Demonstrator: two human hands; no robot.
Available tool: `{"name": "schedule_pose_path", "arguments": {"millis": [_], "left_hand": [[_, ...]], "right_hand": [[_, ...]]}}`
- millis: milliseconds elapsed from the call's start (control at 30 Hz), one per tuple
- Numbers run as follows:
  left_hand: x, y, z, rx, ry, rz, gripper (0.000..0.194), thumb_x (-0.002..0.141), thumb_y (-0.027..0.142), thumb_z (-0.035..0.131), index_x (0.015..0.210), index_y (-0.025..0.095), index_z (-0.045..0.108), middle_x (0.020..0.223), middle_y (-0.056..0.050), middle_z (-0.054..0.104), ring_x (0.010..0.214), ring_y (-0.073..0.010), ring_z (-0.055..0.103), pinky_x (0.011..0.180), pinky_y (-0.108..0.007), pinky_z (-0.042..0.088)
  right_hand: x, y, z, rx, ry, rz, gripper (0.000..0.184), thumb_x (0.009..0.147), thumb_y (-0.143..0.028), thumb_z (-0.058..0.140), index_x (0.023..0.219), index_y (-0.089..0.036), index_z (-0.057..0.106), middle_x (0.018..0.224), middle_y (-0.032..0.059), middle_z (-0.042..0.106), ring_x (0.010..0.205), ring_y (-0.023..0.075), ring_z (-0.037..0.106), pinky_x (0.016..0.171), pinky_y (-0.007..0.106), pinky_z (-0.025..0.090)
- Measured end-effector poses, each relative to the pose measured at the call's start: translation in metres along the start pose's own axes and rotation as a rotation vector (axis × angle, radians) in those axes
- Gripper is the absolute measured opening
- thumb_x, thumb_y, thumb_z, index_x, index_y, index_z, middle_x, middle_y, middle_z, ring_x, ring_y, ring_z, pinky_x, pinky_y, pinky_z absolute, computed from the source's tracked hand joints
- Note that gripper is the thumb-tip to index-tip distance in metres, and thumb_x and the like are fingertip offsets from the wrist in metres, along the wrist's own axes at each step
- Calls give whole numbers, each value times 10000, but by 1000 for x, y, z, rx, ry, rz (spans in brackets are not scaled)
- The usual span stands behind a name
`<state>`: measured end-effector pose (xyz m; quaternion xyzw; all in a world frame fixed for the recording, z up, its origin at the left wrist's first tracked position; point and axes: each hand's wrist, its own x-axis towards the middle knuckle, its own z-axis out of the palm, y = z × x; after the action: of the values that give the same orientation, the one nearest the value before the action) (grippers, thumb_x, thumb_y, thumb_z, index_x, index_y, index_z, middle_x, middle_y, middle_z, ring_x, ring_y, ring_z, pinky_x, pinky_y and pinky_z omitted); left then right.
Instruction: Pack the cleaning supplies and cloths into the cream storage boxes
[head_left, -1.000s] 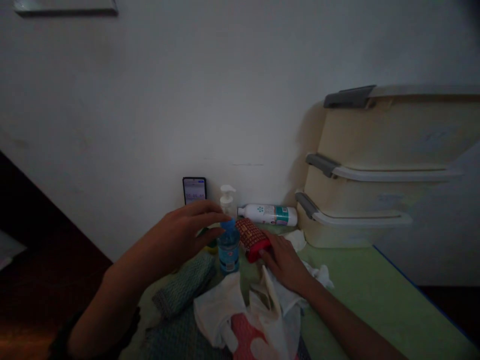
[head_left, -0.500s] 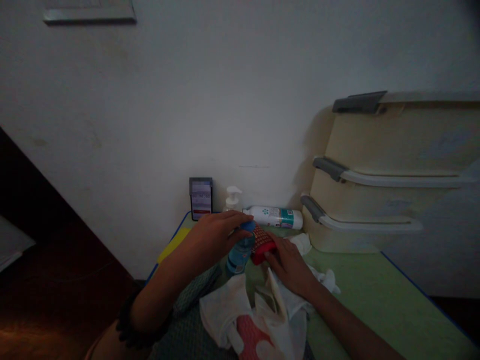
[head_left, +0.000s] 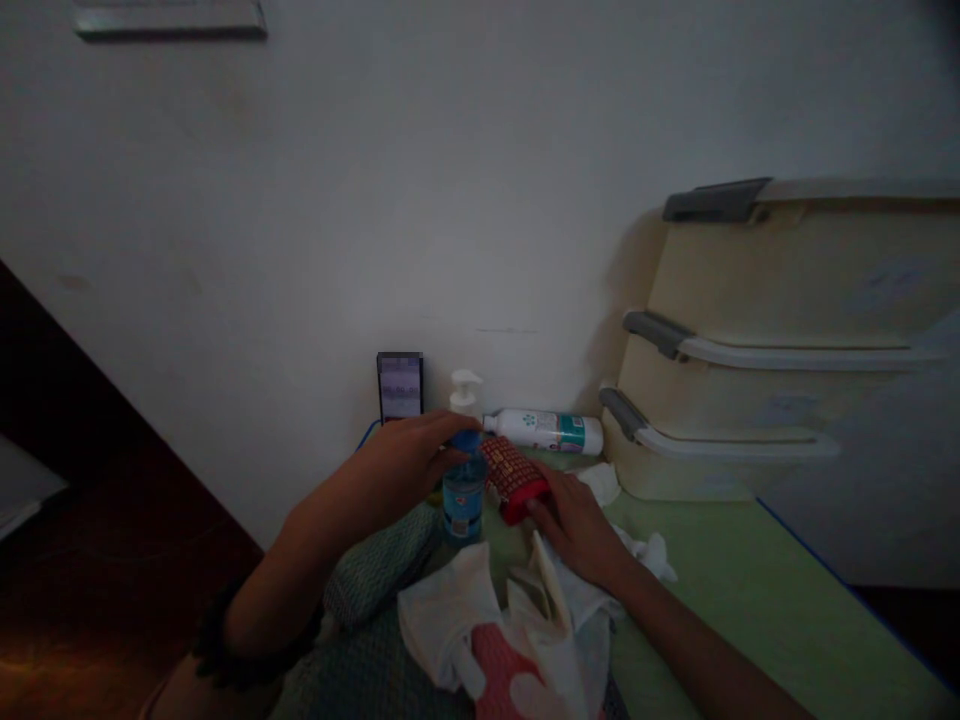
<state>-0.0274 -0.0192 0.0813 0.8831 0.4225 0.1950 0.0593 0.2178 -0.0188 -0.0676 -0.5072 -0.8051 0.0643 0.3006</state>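
Note:
My left hand (head_left: 409,452) is closed on the blue cap of a clear blue bottle (head_left: 463,502), which stands upright on the green table. A red patterned pouch-like item (head_left: 511,474) lies tilted just right of the bottle. My right hand (head_left: 581,530) grips its near right end, thumb in front; its exact kind cannot be told. Below both hands spreads a crumpled white cloth with a red print (head_left: 499,655). Left of it, under my left forearm, lies a rolled teal knit cloth (head_left: 381,568).
Against the wall are a phone (head_left: 400,388), a white pump bottle (head_left: 464,390) and a white bottle (head_left: 544,432) on its side. Stacked cream bins (head_left: 780,270) rise on the right. White crumpled pieces (head_left: 600,484) lie near the green table (head_left: 739,565) bins.
My left hand has moved left with the blue bottle, which has gone from leaning to upright. A gap now separates it from my right hand. My right hand stays on the red item.

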Motion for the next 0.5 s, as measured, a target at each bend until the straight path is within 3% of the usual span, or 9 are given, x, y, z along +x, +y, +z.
{"name": "schedule_pose_path", "arguments": {"millis": [233,500], "left_hand": [[1,1,1,22,8,12,283,857,276,534,1133,217,543,1042,-52,672,894,-198,641,784,-315,474],[1,4,1,41,1,-3,269,849,277,543,1110,212,536,1029,-51,673,874,-194,650,748,-303,473]], "right_hand": [[1,0,-1,3,-3,4,445,919,-339,410,1322,-149,390,1175,138,587,1046,261,533,896,446,410],[1,-1,-1,4,-2,7,451,917,-345,414,1322,-149,389,1185,136,585,1032,254,537,900,445,408]]}}
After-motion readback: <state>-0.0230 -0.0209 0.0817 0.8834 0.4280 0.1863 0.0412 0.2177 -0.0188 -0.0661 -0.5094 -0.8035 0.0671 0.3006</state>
